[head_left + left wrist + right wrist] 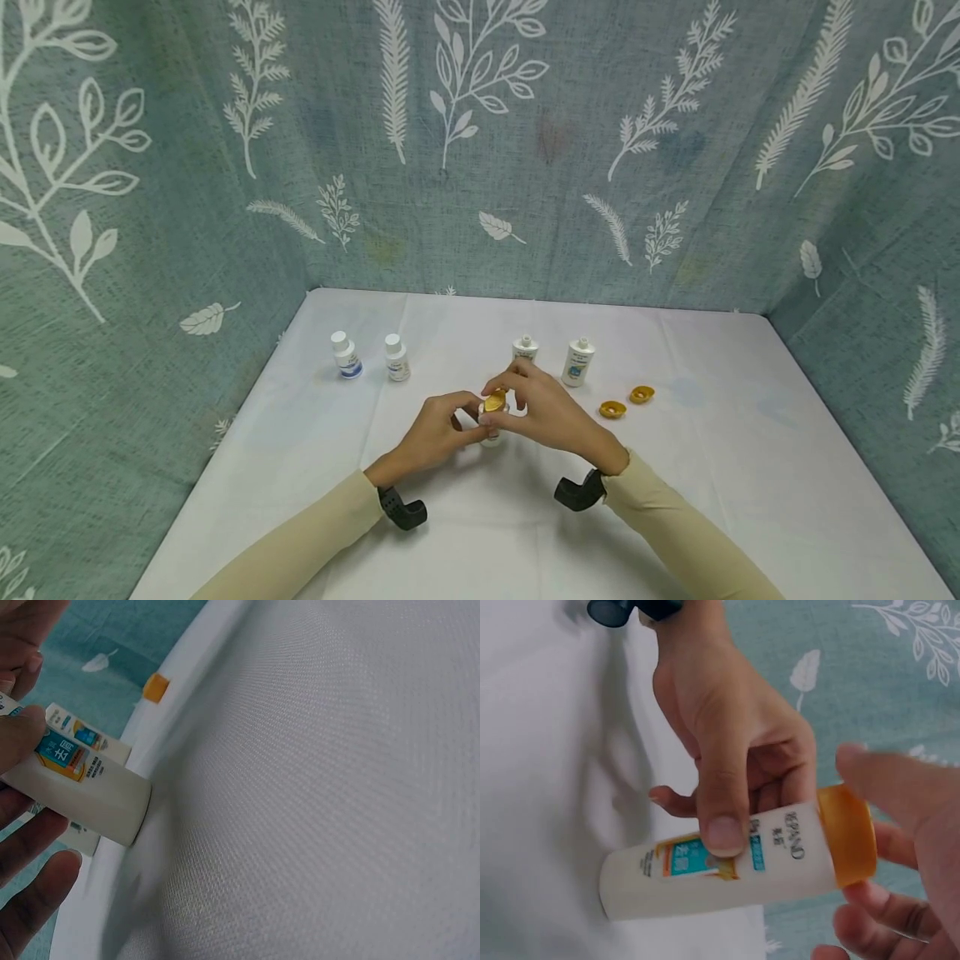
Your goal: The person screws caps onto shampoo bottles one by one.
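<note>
At the middle of the table, my left hand [431, 433] grips a white shampoo bottle [705, 877] round its body, the thumb across the label. My right hand [543, 408] has thumb and fingers about the yellow cap [847, 836] at the top of that bottle. In the right wrist view the cap sits over the bottle's mouth, so the threads are hidden. The bottle's base is at or close to the cloth in the left wrist view. Just beyond my right hand is an uncapped white bottle [525, 348], partly covered by the fingers.
Another uncapped bottle [577, 362] stands to the right. Two yellow caps, a nearer one [612, 409] and a farther one [641, 394], lie beside it. On the left stand two small white-capped bottles [347, 355]. Leaf-patterned curtains [525, 167] border the white table [750, 467].
</note>
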The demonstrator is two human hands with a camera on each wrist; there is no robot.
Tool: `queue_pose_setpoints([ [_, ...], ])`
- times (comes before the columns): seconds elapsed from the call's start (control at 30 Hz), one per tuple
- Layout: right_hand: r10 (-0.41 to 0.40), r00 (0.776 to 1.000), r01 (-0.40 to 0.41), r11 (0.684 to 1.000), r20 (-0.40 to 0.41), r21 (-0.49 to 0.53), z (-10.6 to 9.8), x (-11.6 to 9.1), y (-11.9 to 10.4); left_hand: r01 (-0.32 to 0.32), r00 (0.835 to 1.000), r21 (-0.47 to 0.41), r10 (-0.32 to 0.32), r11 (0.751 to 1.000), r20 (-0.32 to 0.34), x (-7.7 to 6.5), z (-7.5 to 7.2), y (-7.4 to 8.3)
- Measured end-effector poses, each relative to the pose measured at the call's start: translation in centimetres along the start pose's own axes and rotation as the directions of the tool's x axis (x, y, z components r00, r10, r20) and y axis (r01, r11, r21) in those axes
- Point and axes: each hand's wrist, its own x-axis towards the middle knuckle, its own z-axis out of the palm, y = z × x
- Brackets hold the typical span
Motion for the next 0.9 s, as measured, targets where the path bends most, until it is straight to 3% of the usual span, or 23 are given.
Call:
queue_pose_setpoints([
  [0.5, -0.067, 0.998, 0.067, 0.996, 0.001, 0.062, 0.0, 0.1, -0.1, 0.002, 1.000, -0.002, -0.002, 1.000, 0.013, 0.0, 0.0, 0.0],
  [0.9, -0.096, 0.992, 0.089, 0.992, 0.083, 0.085, -0.8, 0.1, 0.0, 0.001, 1.000, 0.001, -0.001, 1.000, 0.003, 0.1, 0.1, -0.2],
])
